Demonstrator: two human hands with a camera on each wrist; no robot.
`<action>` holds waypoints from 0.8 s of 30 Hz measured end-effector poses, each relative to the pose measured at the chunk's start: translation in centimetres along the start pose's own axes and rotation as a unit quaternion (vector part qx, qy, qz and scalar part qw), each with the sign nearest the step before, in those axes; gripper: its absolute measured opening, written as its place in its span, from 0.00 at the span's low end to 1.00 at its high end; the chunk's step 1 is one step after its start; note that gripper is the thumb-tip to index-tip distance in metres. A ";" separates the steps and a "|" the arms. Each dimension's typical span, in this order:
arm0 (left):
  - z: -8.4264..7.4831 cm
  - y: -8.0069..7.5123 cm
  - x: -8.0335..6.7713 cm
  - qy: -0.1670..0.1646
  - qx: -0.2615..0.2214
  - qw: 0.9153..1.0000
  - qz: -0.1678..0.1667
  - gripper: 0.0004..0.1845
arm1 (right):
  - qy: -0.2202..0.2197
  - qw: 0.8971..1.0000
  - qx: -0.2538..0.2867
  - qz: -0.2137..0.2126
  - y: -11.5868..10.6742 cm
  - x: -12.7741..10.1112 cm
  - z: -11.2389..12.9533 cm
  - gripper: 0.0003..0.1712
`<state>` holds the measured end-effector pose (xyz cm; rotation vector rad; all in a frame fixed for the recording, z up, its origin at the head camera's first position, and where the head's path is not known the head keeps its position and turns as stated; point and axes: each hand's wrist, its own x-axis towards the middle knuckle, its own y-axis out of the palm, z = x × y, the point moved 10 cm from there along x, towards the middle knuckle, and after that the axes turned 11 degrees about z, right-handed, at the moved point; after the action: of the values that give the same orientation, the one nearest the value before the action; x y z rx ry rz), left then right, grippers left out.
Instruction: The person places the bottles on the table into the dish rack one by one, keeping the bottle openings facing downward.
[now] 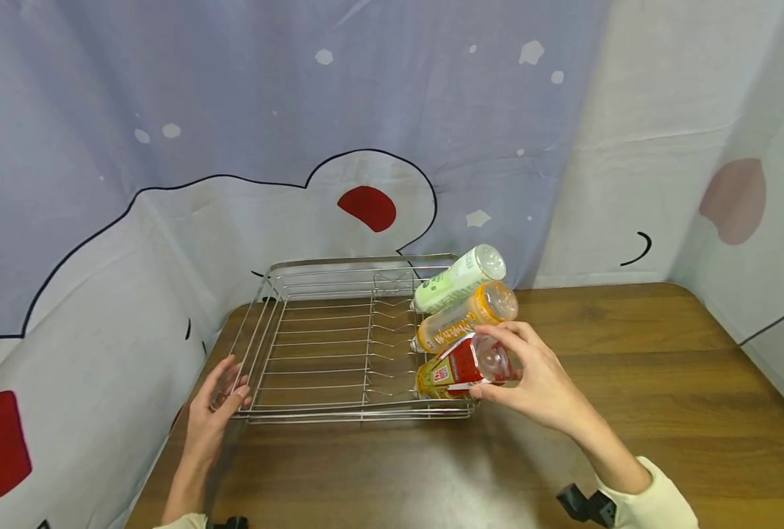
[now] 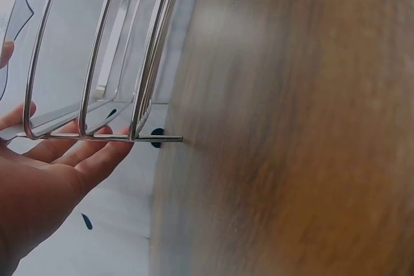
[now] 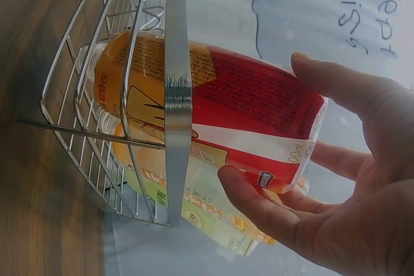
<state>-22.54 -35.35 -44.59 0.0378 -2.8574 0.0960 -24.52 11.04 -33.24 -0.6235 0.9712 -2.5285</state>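
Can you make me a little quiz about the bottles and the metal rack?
1. How many bottles lean on the wire rack?
2. True or false: the left hand touches the rack's near left corner.
3. Which bottle does the right hand hold? A the green-label bottle, B the orange-label bottle, C the red-label bottle.

Key
1. Three, side by side at the rack's right end.
2. True; its fingers rest against the wires there.
3. C; fingers and thumb curl round its bottom end.
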 end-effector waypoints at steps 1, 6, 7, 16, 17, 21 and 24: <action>0.0 0.0 0.0 0.002 -0.003 1.000 0.001 0.31 | 0.001 1.000 -0.006 -0.001 0.0 0.0 0.0 0.44; 0.0 0.1 0.1 0.006 -0.003 1.000 0.007 0.30 | 0.003 1.000 -0.013 0.000 0.0 -0.2 -0.2 0.46; 0.0 0.0 0.1 0.005 -0.002 1.000 0.007 0.30 | 0.002 1.000 -0.009 0.000 0.0 -0.2 -0.2 0.46; 0.1 -0.2 0.0 0.008 -0.006 1.000 0.005 0.31 | -0.006 1.000 0.028 0.005 0.2 -0.5 -0.3 0.47; 0.1 -0.2 0.0 0.008 -0.006 1.000 0.005 0.31 | -0.007 0.999 0.032 0.006 0.2 -0.6 -0.3 0.47; 0.0 -0.3 -0.1 0.006 -0.002 1.000 0.006 0.31 | -0.007 0.999 0.044 0.012 0.2 -0.7 -0.3 0.48; -0.2 -0.6 -0.2 -0.010 0.017 1.000 0.001 0.32 | -0.005 0.999 0.049 0.017 0.1 -0.9 -0.3 0.48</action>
<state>-22.24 -35.89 -44.48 0.0433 -2.8761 0.1463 -23.96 11.57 -33.75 -0.5864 0.8408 -2.5234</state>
